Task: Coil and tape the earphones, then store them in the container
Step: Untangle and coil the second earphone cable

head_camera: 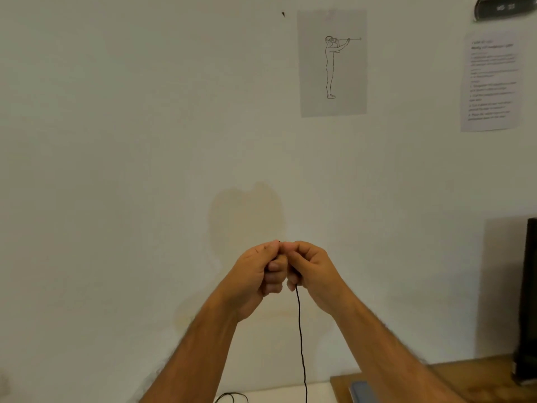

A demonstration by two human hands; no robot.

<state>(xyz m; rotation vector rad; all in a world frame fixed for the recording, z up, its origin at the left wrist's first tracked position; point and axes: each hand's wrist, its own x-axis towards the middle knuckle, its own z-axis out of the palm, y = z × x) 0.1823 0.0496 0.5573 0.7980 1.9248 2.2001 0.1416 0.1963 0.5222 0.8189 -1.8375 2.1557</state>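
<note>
**Earphone cord held up against a pale wall**

A plain, off-white wall fills most of the view, matte and faintly stained where the hands cast a soft shadow. At the bottom edge lies a strip of light worktop, and to its right a brown wooden surface with a flat grey-blue item on it. A tall black object stands at the far right.

Two sheets are stuck to the wall: a grey sheet with a line drawing of a standing figure holding a long thin thing to its face, and a printed notice whose text is too blurred to read. A dark sign above it is also unreadable.

The left hand and right hand are raised together, knuckles touching, each grip curled and pinching the thin black earphone cord, which hangs straight down from between them to a loop on the worktop.
</note>
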